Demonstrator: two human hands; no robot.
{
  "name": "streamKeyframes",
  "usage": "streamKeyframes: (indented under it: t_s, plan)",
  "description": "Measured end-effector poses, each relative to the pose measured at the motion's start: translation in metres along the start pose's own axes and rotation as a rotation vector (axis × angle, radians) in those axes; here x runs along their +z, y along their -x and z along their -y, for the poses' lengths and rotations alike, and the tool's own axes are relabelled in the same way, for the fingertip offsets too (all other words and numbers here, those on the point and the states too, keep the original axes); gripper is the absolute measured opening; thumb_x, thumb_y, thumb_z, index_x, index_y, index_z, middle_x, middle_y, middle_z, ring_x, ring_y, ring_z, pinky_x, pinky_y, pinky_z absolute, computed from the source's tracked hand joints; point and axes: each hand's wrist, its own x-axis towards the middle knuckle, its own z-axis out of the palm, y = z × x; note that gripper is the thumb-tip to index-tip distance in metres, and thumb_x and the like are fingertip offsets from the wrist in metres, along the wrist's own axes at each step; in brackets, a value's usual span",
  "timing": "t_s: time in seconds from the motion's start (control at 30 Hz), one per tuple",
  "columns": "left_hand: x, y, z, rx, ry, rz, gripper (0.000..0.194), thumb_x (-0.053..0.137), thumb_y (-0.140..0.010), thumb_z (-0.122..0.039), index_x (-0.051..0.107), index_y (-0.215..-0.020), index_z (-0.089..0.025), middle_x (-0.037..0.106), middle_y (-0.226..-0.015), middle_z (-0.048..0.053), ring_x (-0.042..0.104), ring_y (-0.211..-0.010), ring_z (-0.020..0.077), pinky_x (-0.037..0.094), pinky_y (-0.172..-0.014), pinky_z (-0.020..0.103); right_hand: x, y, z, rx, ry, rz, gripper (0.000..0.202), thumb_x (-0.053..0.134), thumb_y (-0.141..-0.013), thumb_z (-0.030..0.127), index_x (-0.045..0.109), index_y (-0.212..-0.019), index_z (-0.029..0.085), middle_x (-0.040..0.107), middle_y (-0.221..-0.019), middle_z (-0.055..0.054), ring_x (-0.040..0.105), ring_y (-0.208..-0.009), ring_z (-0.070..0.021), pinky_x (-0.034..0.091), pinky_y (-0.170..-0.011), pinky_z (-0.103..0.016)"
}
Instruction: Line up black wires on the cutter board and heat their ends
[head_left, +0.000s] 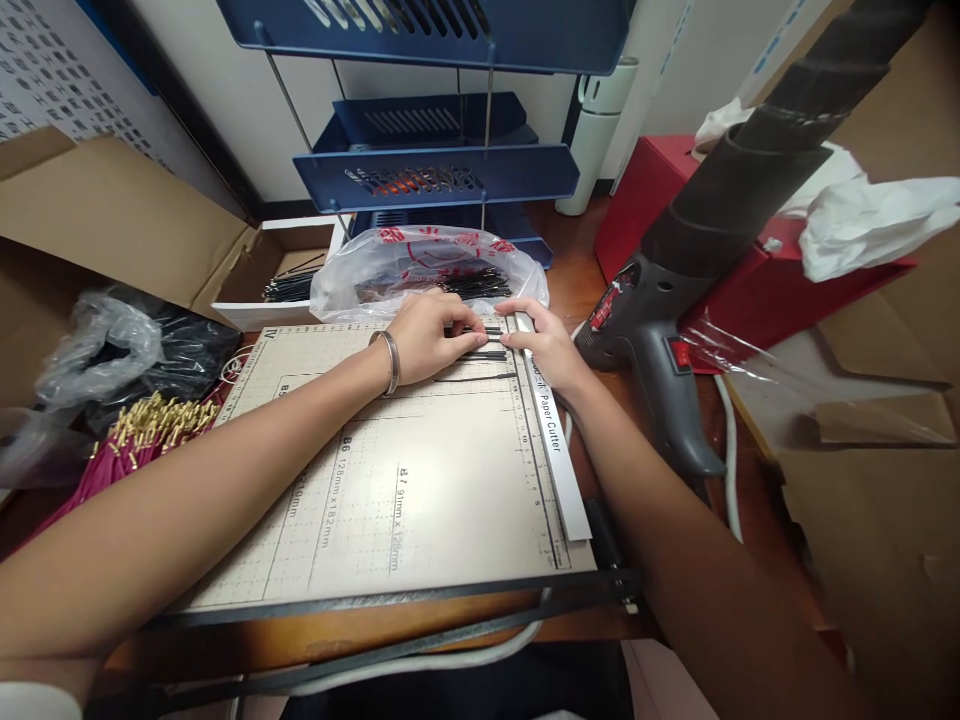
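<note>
Head view shows two bare hands working over a paper cutter board (457, 480), close together in the upper middle of the frame. Near its upper right corner lie thin black cords (491, 356), set roughly crosswise just left of the cutter's white rail (559, 460); a single longer cord (476, 379) lies below them. The left hand (424, 340), with a metal bracelet (391, 364) at its wrist, reaches in from the lower left, thumb and forefinger drawn nearly together over the cords; whether they pinch a cord or only press on it cannot be told. The right hand (551, 350) comes from the lower right and lies over the top of the rail, forefinger and thumb parted by a narrow gap beside the cord ends.

Just behind the hands, a clear plastic bag (341, 285) with red print holds dark strands (480, 284). To its left stands a white box (259, 315) with more dark strands inside. At the left of the frame lies a crimson bundle with gold tips (161, 430). A dark gun-shaped tool (675, 330) stands at the right, in front of a red box (645, 190), and a blue rack (435, 175) fills the upper middle.
</note>
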Motion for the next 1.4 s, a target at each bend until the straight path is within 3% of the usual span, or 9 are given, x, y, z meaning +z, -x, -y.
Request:
streamKeyframes:
  t_s: [1.4]
  plan:
    - [0.0008, 0.0017, -0.0017, 0.007, 0.067, -0.017, 0.021, 0.07, -0.089, -0.034, 0.081, -0.089, -0.017, 0.065, -0.068, 0.0, 0.054, -0.065, 0.0133, 0.039, -0.068, 0.028, 0.0028, -0.0031, -0.0014, -0.025, 0.025, -0.044, 0.027, 0.067, -0.072, 0.03, 0.07, -0.098, 0.022, 0.072, -0.116, -0.004, 0.061, -0.121, -0.0283, 0.041, -0.119, -0.051]
